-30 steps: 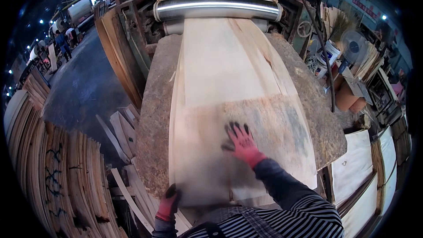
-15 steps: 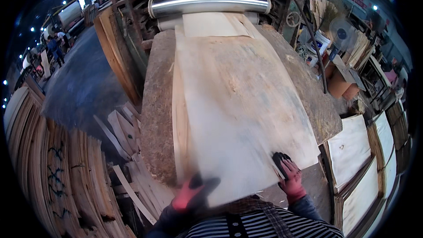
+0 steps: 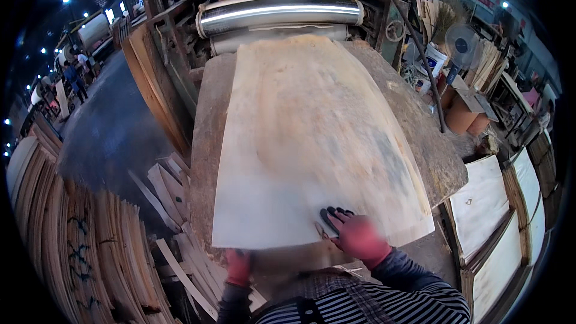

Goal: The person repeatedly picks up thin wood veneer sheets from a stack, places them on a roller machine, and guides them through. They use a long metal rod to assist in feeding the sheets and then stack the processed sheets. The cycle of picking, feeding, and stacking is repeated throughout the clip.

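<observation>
Veneer sheet [image 3: 312,144], pale and thin, with a greyish stain toward its right side and a blurred near edge, lies along the rough bench [image 3: 207,144] below the steel roller [image 3: 279,13]. The right hand [image 3: 354,234], red-gloved, presses flat with fingers spread on its near edge; the left hand [image 3: 239,267] grips under the edge.

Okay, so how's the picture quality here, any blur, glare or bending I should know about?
In the head view, the right hand and the near edge of the veneer sheet are smeared by motion blur; the left hand is soft too. A bright glare streak runs along the steel roller. The fisheye lens bows the worktable edges and blackens the corners; ceiling lamps show as small flares.
</observation>
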A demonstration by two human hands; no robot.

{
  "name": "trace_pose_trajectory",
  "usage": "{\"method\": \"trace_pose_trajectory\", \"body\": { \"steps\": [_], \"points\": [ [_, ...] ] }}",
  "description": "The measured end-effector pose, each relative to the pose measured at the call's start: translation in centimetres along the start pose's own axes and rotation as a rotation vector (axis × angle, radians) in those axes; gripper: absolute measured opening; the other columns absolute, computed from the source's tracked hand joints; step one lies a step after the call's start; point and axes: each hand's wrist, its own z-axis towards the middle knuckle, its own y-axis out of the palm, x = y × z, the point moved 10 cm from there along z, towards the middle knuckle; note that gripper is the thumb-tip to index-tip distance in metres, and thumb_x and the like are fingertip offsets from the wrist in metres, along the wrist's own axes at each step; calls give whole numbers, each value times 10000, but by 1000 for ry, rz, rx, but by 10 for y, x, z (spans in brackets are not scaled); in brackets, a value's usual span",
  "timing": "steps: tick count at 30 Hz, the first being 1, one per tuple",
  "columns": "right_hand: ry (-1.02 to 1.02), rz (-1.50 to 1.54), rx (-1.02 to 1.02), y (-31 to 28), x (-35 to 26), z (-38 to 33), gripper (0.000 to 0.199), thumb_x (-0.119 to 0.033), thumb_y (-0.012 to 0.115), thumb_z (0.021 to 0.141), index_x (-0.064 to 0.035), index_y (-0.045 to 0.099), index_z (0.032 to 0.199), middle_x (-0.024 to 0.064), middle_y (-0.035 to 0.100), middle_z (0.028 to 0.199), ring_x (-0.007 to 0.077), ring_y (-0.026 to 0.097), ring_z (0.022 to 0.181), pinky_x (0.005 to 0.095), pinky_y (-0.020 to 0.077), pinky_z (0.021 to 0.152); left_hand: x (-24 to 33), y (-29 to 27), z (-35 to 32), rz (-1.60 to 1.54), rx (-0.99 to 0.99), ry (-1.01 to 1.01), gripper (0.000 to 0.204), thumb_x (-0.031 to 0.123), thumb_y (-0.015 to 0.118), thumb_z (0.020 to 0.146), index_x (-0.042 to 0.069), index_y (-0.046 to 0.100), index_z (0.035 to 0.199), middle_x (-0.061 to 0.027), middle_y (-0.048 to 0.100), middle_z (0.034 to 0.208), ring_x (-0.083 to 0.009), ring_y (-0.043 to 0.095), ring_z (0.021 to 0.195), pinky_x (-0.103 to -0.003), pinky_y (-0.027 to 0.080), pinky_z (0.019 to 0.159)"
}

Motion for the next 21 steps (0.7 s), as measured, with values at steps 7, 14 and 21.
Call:
{"method": "trace_pose_trajectory", "body": {
  "steps": [7, 14, 21],
  "points": [
    [79, -47, 102, 37, 84, 88, 499, -315, 536, 769, -93, 446, 1207, 135, 508, 1162, 295, 501, 1034, 379, 399, 868, 10, 32, -14, -93, -10, -285, 668, 366, 552, 793, 61, 270, 1317, -213, 426, 1226, -318, 390, 1160, -411, 275, 975],
    [249, -208, 127, 95, 175, 176, 595, -349, 543, 776, -106, 340, 1279, 128, 364, 1293, 287, 333, 1193, 436, 231, 999, -18, 61, -8, -689, -188, -320, 495, 11, 529, 798, 90, 365, 1258, -143, 570, 1024, -223, 547, 972, -312, 444, 836],
    [112, 87, -4, 88, 82, 60, 740, -477, 563, 726, -71, 314, 1292, 159, 299, 1330, 315, 226, 1254, 476, 136, 1030, -36, 46, 9, -28, -104, -386, 676, 197, 624, 757, 50, 271, 1314, -186, 430, 1230, -287, 485, 1073, -334, 443, 833]
  ]
}}
